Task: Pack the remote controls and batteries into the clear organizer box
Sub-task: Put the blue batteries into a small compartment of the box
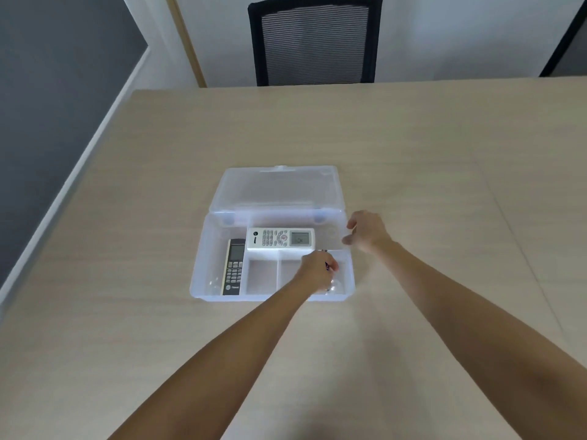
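Clear box (203, 274) open on table (413, 154), lid (276, 188) laid back at 12 o'clock, white remote (280, 239) crosswise at rear, black remote (234, 267) lengthwise at 9 o'clock, left hand (317, 274) pinching small dark battery (327, 266) over 3 o'clock compartment, right hand (367, 231) loosely curled at box's right rim, grip unclear.

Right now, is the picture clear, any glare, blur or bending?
Head view: soft even light, faint shadows under the arms; wide-angle bending at the table edges; the clear organizer box shows mild sheen; small dark item in the left hand is too blurred to identify.
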The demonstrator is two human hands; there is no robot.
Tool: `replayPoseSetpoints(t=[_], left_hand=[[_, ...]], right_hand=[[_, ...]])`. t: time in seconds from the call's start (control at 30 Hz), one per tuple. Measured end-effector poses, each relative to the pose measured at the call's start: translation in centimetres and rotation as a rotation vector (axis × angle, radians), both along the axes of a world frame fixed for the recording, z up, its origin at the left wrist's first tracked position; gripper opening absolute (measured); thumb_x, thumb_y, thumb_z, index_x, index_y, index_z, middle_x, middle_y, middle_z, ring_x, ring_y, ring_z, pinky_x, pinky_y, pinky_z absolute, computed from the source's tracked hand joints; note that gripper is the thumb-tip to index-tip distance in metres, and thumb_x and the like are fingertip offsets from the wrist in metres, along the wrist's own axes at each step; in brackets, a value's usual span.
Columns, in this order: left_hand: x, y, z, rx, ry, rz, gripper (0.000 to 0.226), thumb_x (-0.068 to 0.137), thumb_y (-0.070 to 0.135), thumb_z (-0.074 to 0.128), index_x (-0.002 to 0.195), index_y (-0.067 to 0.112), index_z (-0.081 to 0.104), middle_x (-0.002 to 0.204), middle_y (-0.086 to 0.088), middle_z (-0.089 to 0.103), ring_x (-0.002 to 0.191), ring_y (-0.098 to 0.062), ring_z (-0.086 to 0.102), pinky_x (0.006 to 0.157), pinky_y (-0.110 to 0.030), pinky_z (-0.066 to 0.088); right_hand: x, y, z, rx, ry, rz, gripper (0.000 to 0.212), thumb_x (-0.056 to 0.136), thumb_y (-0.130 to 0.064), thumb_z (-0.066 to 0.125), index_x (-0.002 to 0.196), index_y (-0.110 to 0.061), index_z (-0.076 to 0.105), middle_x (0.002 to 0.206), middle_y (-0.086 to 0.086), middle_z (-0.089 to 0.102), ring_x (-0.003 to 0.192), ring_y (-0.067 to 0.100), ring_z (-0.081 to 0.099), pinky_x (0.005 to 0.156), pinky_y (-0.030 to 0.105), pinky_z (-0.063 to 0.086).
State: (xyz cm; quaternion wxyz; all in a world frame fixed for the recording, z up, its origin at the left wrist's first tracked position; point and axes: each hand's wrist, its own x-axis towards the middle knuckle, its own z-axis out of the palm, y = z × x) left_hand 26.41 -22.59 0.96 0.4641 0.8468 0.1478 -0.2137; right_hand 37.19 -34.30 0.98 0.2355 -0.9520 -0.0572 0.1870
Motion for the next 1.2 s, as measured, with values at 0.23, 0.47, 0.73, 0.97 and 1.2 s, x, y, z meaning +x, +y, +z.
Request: replayPoseSetpoints(t=[0.23, 0.47, 0.73, 0.97, 1.2], left_hand=[[1.0, -4.2, -2.0, 0.323, 0.067, -0.143, 0.037, 0.096, 0.008, 0.041, 0.130, -0.005, 0.047, 0.135, -0.020, 0.049, 0.115, -0.030, 0.055, 0.088, -0.030, 0.044], [0.8, -4.1, -1.5, 0.250, 0.130, -0.023, 0.032, 0.093, 0.001, 0.040, 0.123, -0.001, 0.054, 0.124, -0.015, 0.048, 0.088, -0.019, 0.054, 0.080, -0.022, 0.040], [-6.8, 10.0, -0.1, 0.473, -0.415, 0.185, 0.089, 0.069, 0.049, 0.079, 0.144, 0.023, 0.038, 0.147, -0.008, 0.031, 0.135, -0.024, 0.034, 0.111, -0.041, 0.036], [-10.4, 17.9, -2.6, 0.353, 0.033, 0.272, 0.148, 0.052, 0.063, 0.082, 0.152, 0.008, -0.013, 0.158, -0.014, 0.011, 0.146, -0.033, 0.022, 0.115, -0.048, 0.029], [-10.2, 17.4, -2.8, 0.335, -0.013, 0.276, 0.146, 0.055, 0.064, 0.080, 0.152, 0.012, -0.016, 0.157, -0.010, 0.011, 0.142, -0.033, 0.031, 0.109, -0.047, 0.036]], right_hand=[[1.0, -0.9, -1.4, 0.127, 0.072, 0.000, 0.023, 0.059, -0.008, 0.076, 0.057, -0.010, 0.054, 0.065, 0.020, 0.072, 0.053, 0.022, 0.057, 0.064, 0.032, 0.055], [3.9, 0.0, -2.5, 0.151, 0.035, -0.088, 0.034, 0.077, -0.030, 0.069, 0.060, -0.011, 0.047, 0.083, 0.028, 0.070, 0.069, 0.025, 0.057, 0.072, 0.036, 0.047], [7.2, 3.0, -4.3, 0.481, 0.305, -0.326, 0.030, 0.069, -0.020, 0.082, 0.086, -0.002, 0.065, 0.092, 0.010, 0.064, 0.088, 0.023, 0.063, 0.075, 0.032, 0.051], [8.9, 3.2, -4.9, 0.642, 0.475, -0.330, 0.047, 0.069, 0.013, 0.072, 0.115, 0.007, 0.062, 0.124, 0.019, 0.064, 0.118, 0.029, 0.058, 0.107, 0.035, 0.040], [7.9, 3.6, -2.4, 0.511, 0.089, -0.301, 0.072, 0.046, -0.016, 0.088, 0.110, -0.014, 0.053, 0.110, 0.007, 0.065, 0.099, 0.025, 0.064, 0.072, 0.034, 0.054]])
